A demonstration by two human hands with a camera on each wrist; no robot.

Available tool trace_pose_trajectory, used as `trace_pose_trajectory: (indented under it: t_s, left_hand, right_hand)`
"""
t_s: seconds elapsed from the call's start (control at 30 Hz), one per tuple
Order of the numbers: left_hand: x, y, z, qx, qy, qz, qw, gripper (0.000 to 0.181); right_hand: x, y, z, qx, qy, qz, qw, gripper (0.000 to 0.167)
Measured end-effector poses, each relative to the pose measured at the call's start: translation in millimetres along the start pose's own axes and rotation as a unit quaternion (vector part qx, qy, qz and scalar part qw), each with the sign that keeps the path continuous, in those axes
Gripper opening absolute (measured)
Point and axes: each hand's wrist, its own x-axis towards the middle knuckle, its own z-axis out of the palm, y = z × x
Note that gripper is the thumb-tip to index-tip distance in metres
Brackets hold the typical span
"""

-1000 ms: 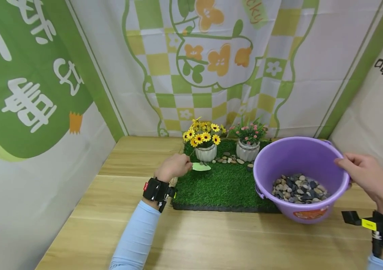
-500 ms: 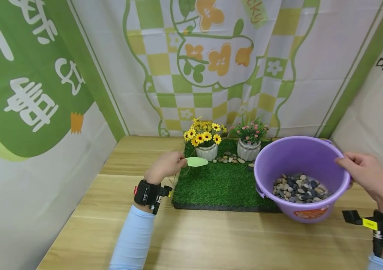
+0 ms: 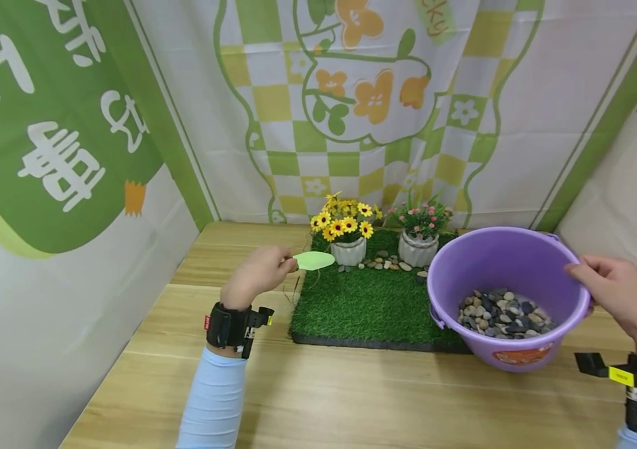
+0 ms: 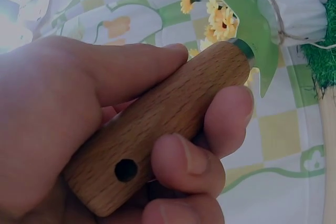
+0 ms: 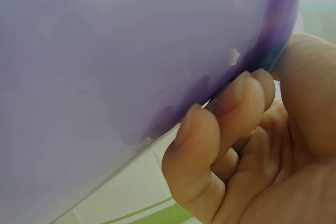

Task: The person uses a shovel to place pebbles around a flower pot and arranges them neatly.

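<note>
My left hand (image 3: 256, 274) holds a garden trowel by its wooden handle (image 4: 163, 129), with the fingers wrapped around it. Its light green blade (image 3: 315, 260) points right, in the air over the left edge of the artificial grass mat (image 3: 357, 312). In the head view, my right hand (image 3: 616, 290) grips the rim of a purple bucket (image 3: 498, 255) on its right side. The fingers press the outer wall in the right wrist view. Grey, tan and dark pebbles (image 3: 503, 315) cover part of the bucket's bottom. The bucket tilts toward me.
Behind the blade stands a white pot (image 3: 349, 252) of yellow flowers (image 3: 346, 218). A second white pot (image 3: 418, 249) with pink flowers is to its right. Loose stones (image 3: 387, 263) lie along the grass in front of them. Wooden table (image 3: 183, 349) surrounds the mat; printed cloth (image 3: 273, 125) hangs behind.
My left hand has drawn the trowel left and slightly up, away from the stones by the yellow-flower pot. The right hand keeps its grip on the bucket. The head view has shifted slightly.
</note>
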Motion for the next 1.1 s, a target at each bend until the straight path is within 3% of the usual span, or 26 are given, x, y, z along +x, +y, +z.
trace_pose_trajectory:
  t_s: [0.2,0.73,0.93,1.1]
  left_hand:
    - [-1.5,-0.7,1.3,0.006,-0.001,-0.009,0.9999,0.027]
    - [-4.1,7.1,-5.1,-0.025,0.032,0.028,0.9988,0.026]
    - [-6.6,6.7,-4.0,-0.035,0.042,0.027,0.9981,0.027]
    - [-16.7,1.4,0.4,-0.040,0.064,0.006,0.9971,0.026]
  right_hand:
    - [-1.8,2,-1,0.006,0.004,0.003,1.0000,0.034]
    - [-2.4,3,-2,0.005,0.010,-0.009,0.9999,0.032]
    - [-1.4,1,-3,0.007,0.010,-0.008,0.9999,0.033]
    - [-0.6,2,-2,-0.004,0.004,-0.010,0.9999,0.032]
